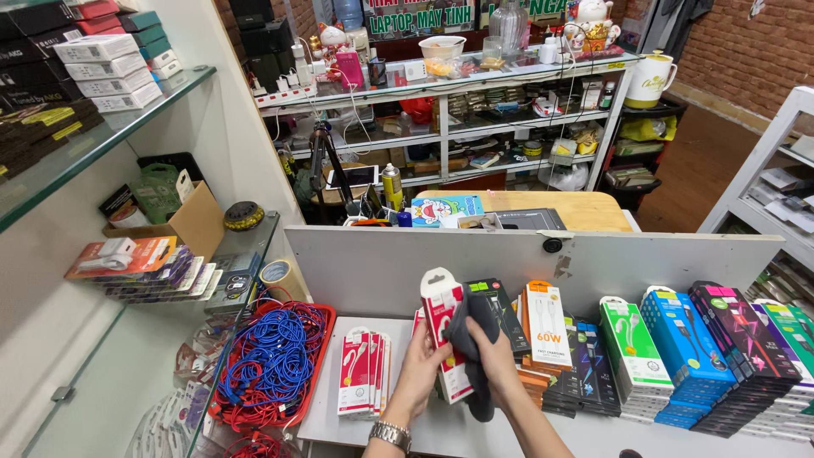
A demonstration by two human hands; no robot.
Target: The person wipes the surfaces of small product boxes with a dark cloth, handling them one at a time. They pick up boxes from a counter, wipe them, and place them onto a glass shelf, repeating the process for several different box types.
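Observation:
My left hand (418,366) holds a red and white cable package (442,307) upright above the white counter (343,424). A metal watch (389,434) sits on that wrist. My right hand (492,354) grips a dark grey cloth (471,332) and presses it against the front of the package. The cloth hangs down below the hand. Just left of my hands stands a row of the same red and white packages (363,371). Right behind the hands lean a black package (505,312) and an orange and white one (545,322).
Stacks of green (632,349), blue (685,348) and black-pink packages (744,335) fill the counter's right side against a white partition (593,263). A red tray of coiled blue and red cables (273,360) lies on the left. Glass shelves (102,136) with boxes stand further left.

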